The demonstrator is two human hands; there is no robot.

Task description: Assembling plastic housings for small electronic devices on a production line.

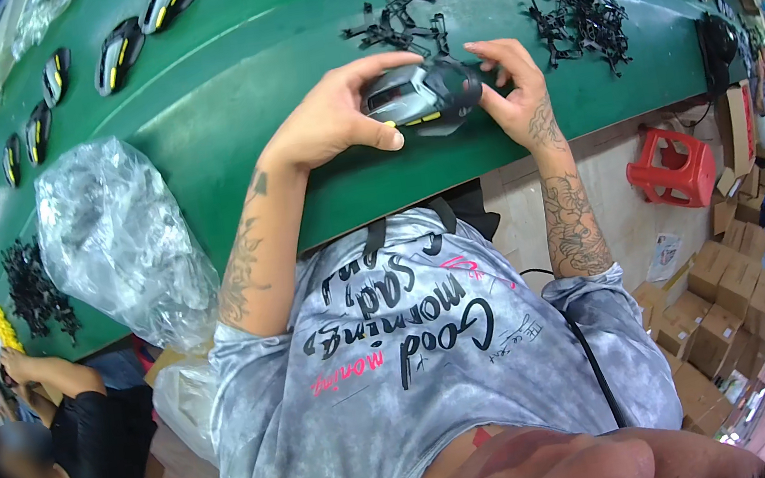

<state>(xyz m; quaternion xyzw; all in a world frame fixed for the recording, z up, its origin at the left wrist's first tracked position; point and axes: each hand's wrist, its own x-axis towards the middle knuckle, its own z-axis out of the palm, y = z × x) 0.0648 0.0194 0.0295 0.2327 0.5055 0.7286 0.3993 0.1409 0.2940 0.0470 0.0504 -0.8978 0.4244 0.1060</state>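
The left hand covers the near end of the mouse, and the right hand hides its far side, so the underside cannot be seen. The black clips are too tangled and small to count. Mice along the counter rim are cut by the picture's edge. A co-worker at lower left is blurred and half out of view.

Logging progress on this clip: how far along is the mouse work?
Done: finished-looking mice lined up along the green belt. In hand: left hand and right hand hold one grey mouse, right fingers at its end. Left: piles of black plastic parts remain loose.
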